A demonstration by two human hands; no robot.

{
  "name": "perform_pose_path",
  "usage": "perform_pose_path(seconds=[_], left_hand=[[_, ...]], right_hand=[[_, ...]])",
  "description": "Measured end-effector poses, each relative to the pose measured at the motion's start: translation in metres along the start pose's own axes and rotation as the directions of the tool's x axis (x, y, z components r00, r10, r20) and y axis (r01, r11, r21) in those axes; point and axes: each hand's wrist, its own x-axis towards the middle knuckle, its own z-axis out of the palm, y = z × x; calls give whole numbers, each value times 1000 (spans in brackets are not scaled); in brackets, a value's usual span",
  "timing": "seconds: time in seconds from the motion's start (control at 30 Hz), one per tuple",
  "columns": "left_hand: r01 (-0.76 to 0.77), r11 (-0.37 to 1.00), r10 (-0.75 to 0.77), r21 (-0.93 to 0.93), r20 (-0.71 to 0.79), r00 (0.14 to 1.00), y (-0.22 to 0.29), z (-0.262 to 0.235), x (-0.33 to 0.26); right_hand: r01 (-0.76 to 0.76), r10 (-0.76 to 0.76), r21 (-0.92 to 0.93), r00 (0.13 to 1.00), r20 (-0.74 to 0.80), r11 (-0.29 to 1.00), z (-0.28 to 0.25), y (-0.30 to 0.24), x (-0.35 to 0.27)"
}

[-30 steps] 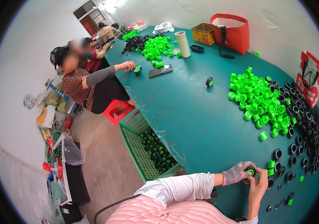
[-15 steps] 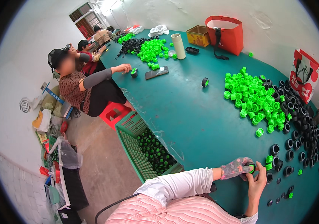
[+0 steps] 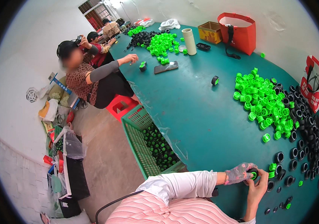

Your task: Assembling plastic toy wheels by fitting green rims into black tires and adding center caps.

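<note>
Left hand (image 3: 240, 174) and right hand (image 3: 258, 189) grasping one green-centred black wheel (image 3: 254, 173) by the near edge of the desk (image 3: 204, 115), beside green hubs (image 3: 272, 167).

Teal table (image 3: 196, 112) bears green hubs (image 3: 264, 103), black tyres (image 3: 299, 114), 1 phone (image 3: 165, 67).

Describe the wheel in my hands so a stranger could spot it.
Find the near end of the big teal table, where a gloved left hand meets a bare right hand. Between them is the wheel, black outside, green inside, held while the black tyres to its right lie loose.
</note>
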Motion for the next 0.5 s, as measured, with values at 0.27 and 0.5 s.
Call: perform_pose_path(seconds=[0.27,0.5], left_hand=[[111,962,-86,-248,109,990,8,-7,1],[212,904,-211,-371,43,976,20,-5,2]], right_hand=[[-175,155,146,979,133,974,-11,16,6],[-265,224,200,953,205,944,-18,26,13]])
